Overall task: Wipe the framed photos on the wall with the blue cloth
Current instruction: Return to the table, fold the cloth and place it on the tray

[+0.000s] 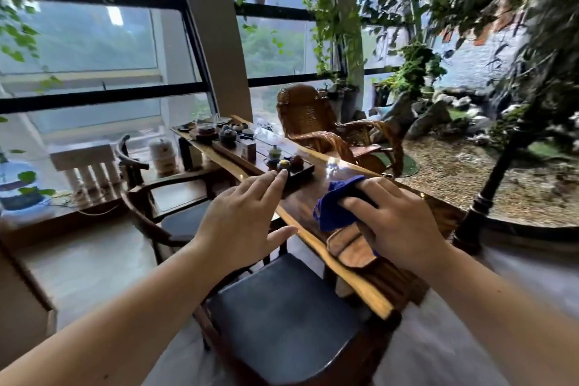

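Dark chair seat (282, 316), left hand (238, 216) grip spread, right hand (398, 222) grip pinching blue cloth (335, 210) over wooden table (369, 291)

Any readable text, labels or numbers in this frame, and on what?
None can be read.
White jar by the window: dark marks, too blurred.
Small box on the tea table: no legible print.
Blue cloth in the right hand: no label shows.
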`<control>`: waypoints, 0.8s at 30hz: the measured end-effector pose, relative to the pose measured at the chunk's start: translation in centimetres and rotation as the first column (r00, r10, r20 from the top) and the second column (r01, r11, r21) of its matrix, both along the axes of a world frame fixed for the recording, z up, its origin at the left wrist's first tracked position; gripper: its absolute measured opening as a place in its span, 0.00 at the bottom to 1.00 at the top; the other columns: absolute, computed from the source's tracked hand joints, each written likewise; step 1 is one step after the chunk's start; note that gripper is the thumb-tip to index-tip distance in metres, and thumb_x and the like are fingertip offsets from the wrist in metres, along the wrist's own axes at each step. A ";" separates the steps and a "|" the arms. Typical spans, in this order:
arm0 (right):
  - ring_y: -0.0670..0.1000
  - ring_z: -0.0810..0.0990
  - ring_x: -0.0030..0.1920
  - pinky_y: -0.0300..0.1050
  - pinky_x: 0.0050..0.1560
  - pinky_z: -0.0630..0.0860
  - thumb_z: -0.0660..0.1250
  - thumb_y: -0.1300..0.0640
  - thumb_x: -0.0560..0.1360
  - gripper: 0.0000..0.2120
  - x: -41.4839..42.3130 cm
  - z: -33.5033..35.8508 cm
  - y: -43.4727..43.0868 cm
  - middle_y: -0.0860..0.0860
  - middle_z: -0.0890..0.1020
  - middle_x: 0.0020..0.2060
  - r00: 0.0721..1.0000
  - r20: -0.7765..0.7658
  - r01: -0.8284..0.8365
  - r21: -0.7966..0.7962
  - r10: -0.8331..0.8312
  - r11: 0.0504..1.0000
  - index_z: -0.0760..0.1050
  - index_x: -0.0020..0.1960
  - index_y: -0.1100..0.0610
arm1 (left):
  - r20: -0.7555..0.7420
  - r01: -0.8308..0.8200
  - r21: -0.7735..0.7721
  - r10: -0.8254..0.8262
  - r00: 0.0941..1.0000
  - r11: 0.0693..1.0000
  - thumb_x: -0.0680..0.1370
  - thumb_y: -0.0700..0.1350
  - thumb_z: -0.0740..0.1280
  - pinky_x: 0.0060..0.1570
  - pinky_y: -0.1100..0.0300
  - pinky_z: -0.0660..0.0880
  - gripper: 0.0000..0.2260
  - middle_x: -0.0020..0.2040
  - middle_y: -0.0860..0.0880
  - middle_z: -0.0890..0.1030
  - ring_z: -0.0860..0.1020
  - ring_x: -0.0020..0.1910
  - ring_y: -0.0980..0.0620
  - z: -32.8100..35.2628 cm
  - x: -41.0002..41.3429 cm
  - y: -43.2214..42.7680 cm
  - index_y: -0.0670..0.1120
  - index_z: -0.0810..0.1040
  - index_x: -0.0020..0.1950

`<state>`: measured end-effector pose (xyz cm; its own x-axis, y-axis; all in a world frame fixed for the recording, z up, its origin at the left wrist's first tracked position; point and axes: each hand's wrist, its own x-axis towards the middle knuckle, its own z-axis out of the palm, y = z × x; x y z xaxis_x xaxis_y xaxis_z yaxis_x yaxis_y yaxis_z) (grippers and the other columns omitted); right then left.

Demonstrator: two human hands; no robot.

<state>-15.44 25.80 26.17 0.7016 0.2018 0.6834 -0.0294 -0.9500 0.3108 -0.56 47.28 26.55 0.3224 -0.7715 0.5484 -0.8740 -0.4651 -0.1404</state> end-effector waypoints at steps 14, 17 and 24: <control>0.59 0.78 0.54 0.51 0.41 0.78 0.69 0.58 0.72 0.13 -6.0 -2.5 -18.1 0.56 0.80 0.53 0.998 0.007 -0.062 0.041 0.062 0.997 0.78 0.57 0.55 | -0.041 0.027 -0.056 -0.029 0.999 0.998 0.73 0.69 0.58 0.51 0.53 0.79 0.36 0.65 0.46 0.79 0.78 0.62 0.46 -3.7 -6.9 -18.7 0.43 0.72 0.69; 0.59 0.78 0.55 0.51 0.42 0.78 0.71 0.58 0.72 0.14 -5.3 -3.1 -23.0 0.57 0.80 0.54 0.994 -0.031 -0.105 0.054 0.107 0.993 0.78 0.57 0.55 | -0.062 0.008 -0.053 -0.011 0.998 0.999 0.73 0.69 0.57 0.51 0.51 0.79 0.36 0.65 0.46 0.79 0.78 0.61 0.46 -4.7 -7.3 -23.3 0.42 0.73 0.68; 0.59 0.78 0.54 0.52 0.41 0.79 0.70 0.58 0.73 0.12 -1.2 -4.9 -30.1 0.57 0.81 0.53 0.972 -0.073 -0.217 0.083 0.223 0.973 0.79 0.56 0.56 | -0.072 0.002 -0.046 -0.005 0.997 0.999 0.76 0.69 0.51 0.53 0.52 0.78 0.36 0.60 0.44 0.82 0.80 0.58 0.45 -5.6 -5.7 -30.0 0.40 0.76 0.64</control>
<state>-16.67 -4.28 21.26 0.6994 0.3084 0.6448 0.2049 -0.9508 0.2324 -6.22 17.29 20.91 0.3595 -0.7475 0.5586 -0.8828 -0.4665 -0.0561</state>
